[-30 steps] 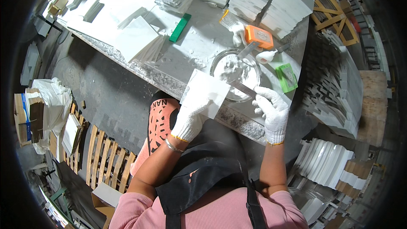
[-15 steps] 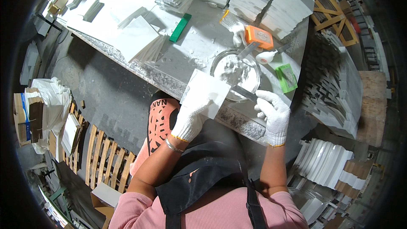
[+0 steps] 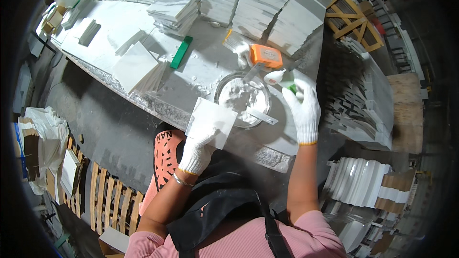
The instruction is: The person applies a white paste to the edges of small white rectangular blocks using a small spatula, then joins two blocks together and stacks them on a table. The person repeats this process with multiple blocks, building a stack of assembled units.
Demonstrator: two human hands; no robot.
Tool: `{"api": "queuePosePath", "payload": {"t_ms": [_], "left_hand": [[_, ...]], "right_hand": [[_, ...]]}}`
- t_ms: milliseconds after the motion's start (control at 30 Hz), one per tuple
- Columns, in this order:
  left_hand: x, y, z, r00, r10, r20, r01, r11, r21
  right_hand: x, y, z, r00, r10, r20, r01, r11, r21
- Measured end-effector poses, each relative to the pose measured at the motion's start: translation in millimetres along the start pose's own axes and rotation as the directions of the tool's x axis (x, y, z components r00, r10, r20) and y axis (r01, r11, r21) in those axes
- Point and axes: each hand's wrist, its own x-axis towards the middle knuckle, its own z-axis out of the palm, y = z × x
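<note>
My left hand (image 3: 197, 154), in a white knit glove, grips a square white tile (image 3: 210, 120) by its near edge, thumb on top. It is held beside a round bowl of white paste (image 3: 234, 96). A putty knife (image 3: 262, 115) rests across the bowl's near right rim, free of my hands. Right of the bowl, my gloved right hand (image 3: 303, 110) has its thumb and fingers closed round a flat green pad (image 3: 292, 88); most of the pad is hidden beneath the hand. Past the fingertips lies a small white squeeze bottle (image 3: 274, 77).
A second flat blade (image 3: 253, 72) leans on the bowl's far rim. Behind are an orange box (image 3: 266, 56), a spare glove (image 3: 239, 51) and a green bar (image 3: 181, 52). Tile stacks (image 3: 173, 12) line the table's far side; a wooden pallet (image 3: 114, 196) lies lower left.
My right hand has let go of the putty knife, leaving it on the bowl, and moved up onto the green pad. The left hand keeps the tile. The whole view has shifted.
</note>
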Motion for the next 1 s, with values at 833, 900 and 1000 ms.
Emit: {"api": "queuePosePath", "payload": {"t_ms": [833, 900, 1000], "left_hand": [[4.0, -2.0, -6.0, 0.991, 0.078, 0.111, -0.078, 0.997, -0.008], [5.1, -3.2, -8.1, 0.991, 0.079, 0.106, -0.080, 0.997, 0.006], [5.3, -3.8, -10.6, 0.991, 0.098, 0.092, -0.101, 0.995, 0.026]], "right_hand": [[-26.7, -50.3, -32.3, 0.834, -0.227, 0.503, 0.044, 0.937, 0.348], [-27.0, -55.3, -31.9, 0.819, -0.201, 0.537, 0.007, 0.940, 0.341], [-24.8, -57.4, -25.1, 0.819, -0.262, 0.510, 0.091, 0.938, 0.336]]}}
